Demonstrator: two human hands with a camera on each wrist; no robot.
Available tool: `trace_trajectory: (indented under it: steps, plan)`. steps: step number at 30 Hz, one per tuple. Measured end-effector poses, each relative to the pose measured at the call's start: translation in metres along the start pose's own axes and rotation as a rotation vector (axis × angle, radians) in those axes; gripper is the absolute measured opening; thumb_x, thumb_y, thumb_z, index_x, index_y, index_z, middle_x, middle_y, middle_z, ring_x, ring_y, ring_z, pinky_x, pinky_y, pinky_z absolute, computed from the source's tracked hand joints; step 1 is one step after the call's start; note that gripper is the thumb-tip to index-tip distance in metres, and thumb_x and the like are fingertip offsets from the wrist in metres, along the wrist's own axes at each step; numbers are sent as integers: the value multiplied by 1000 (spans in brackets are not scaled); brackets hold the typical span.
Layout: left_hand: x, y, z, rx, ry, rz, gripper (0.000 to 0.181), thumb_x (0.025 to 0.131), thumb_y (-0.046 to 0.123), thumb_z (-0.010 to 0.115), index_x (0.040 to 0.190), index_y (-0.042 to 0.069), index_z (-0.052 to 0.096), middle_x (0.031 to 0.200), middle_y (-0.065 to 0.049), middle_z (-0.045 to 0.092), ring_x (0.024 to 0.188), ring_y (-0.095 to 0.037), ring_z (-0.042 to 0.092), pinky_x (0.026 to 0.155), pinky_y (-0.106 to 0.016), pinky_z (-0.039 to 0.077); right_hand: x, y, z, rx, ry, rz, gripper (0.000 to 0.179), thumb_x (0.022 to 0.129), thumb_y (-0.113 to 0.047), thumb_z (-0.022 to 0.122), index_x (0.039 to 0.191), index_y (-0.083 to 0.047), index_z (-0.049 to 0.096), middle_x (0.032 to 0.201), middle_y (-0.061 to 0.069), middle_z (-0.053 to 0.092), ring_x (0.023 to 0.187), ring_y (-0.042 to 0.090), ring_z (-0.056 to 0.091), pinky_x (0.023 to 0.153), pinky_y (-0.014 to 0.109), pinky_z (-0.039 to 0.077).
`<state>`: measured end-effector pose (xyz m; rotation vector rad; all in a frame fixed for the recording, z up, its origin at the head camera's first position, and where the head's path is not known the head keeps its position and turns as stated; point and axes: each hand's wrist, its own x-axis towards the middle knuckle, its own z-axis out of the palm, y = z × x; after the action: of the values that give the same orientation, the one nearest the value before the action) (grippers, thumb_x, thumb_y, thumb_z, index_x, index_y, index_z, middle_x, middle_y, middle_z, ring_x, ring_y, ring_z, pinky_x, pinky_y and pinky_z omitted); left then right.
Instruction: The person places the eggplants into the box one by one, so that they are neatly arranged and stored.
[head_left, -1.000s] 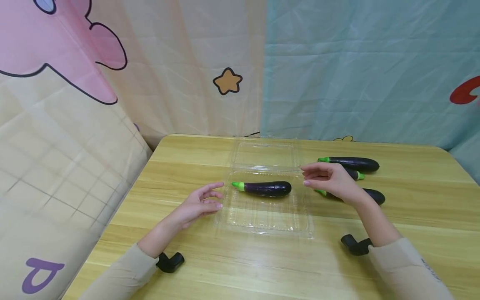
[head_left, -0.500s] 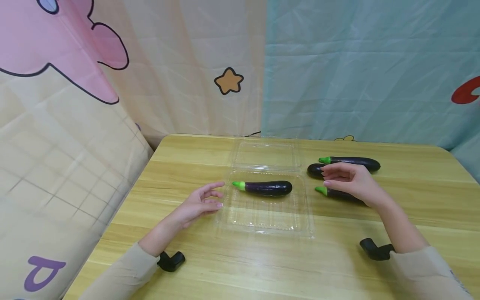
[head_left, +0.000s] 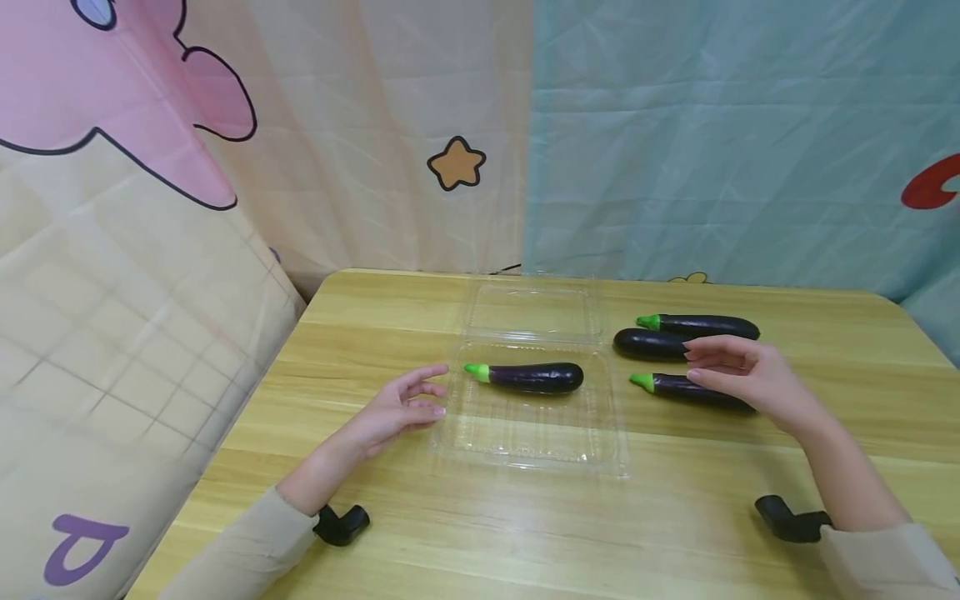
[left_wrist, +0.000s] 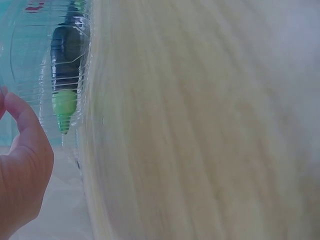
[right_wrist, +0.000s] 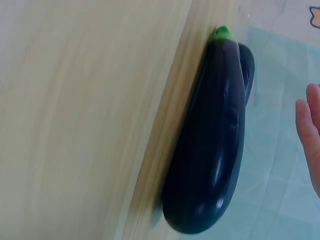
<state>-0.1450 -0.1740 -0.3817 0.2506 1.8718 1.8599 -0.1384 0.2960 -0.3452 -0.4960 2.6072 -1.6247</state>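
A clear plastic clamshell box (head_left: 525,446) lies with its lid laid back on the table. One dark purple eggplant (head_left: 534,377) with a green stem rests inside it. My left hand (head_left: 393,410) is by the box's left edge, fingers relaxed and holding nothing. Over the loose eggplants at the right hovers my right hand (head_left: 750,375), thumb and fingers apart with nothing between them. It partly covers the front eggplant (head_left: 675,388) and the end of the middle eggplant (head_left: 648,342). In the right wrist view one eggplant (right_wrist: 207,135) fills the middle, with the right hand at the edge.
A back eggplant (head_left: 708,325) lies against the middle one. The wooden table (head_left: 510,542) ends at a printed curtain (head_left: 637,142) behind and another at the left. Black straps with short stubs (head_left: 791,521) sit at both wrists.
My right hand has moved right, from the box's right edge to over the loose eggplants, uncovering more of them. The left hand and the eggplant in the box have stayed put.
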Motion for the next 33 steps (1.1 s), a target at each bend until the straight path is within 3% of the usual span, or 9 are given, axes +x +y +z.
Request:
trace_trajectory:
  steps: [9, 21, 28, 33]
  plan:
    - [-1, 0, 0, 2, -4, -4, 68, 86, 2, 62, 145, 5, 29, 118, -12, 46, 92, -14, 56, 80, -26, 50, -10, 5, -12, -39, 39, 68, 33, 88, -8, 63, 120, -6, 58, 103, -18, 63, 91, -2, 61, 73, 15, 51]
    - [-1, 0, 0, 17, -3, -3, 68, 85, 4, 63, 144, 6, 30, 123, -18, 43, 92, -15, 56, 80, -26, 50, -20, 17, -26, -69, 57, 126, 31, 89, -10, 63, 119, -15, 58, 103, -22, 62, 91, -7, 59, 71, 10, 48]
    - [-1, 0, 0, 13, -3, -4, 68, 86, 4, 63, 144, 6, 29, 123, -18, 44, 91, -15, 56, 80, -26, 50, -24, 24, -37, -60, 68, 156, 34, 89, -8, 62, 122, -11, 57, 104, -23, 61, 92, -8, 58, 71, 9, 47]
    - [-1, 0, 0, 14, -4, -6, 68, 86, 4, 63, 145, 6, 29, 123, -17, 44, 92, -15, 56, 81, -27, 50, -27, 29, -44, -42, 66, 158, 33, 90, -6, 61, 120, -18, 58, 105, -24, 61, 92, -8, 58, 72, 9, 47]
